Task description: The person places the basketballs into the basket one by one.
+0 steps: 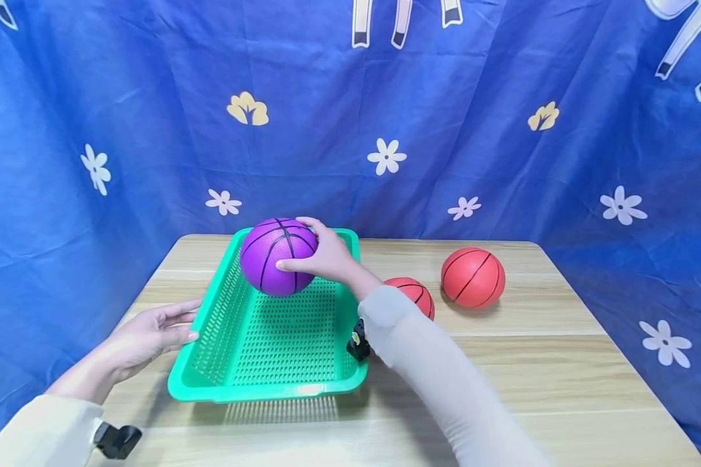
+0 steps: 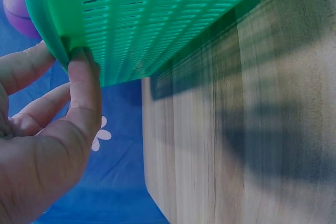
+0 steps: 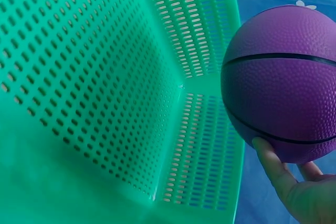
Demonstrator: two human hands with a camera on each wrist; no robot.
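A purple ball (image 1: 277, 259) with black lines is held by my right hand (image 1: 324, 256), thumb on its near side and fingers over its far right. The ball is over the far part of a green plastic basket (image 1: 269, 391), and its shadow falls on the perforated floor. In the right wrist view, the ball (image 3: 283, 87) appears beside the slotted walls, fingertips against its underside. At the basket's left side, my left hand (image 1: 146, 337) grips the rim. The left wrist view has a digit pressed to the outer wall (image 2: 131, 30) and others at the rim.
Right of the basket lies a red ball (image 1: 411, 292), partly hidden by my right sleeve. Another red ball (image 1: 473, 277) rests farther right on the wooden table (image 1: 537, 363). A blue patterned curtain (image 1: 304, 155) hangs behind the table and along its sides.
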